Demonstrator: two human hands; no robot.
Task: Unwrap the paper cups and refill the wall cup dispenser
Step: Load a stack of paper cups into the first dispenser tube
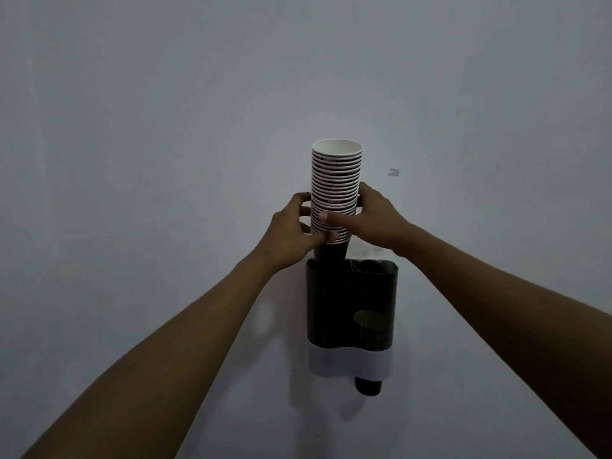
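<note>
A tall stack of nested paper cups, dark with white rims, stands upright with its open mouth up. Its lowest cup sits in the top of the left tube of the dark wall cup dispenser. My left hand grips the stack's lower left side. My right hand grips it from the right, thumb across the front. The dispenser has a white band at its base, and one dark cup pokes out below the right tube. No wrapper is visible on the stack.
A plain grey wall fills the view. A small clear hook is stuck on the wall up and to the right of the stack.
</note>
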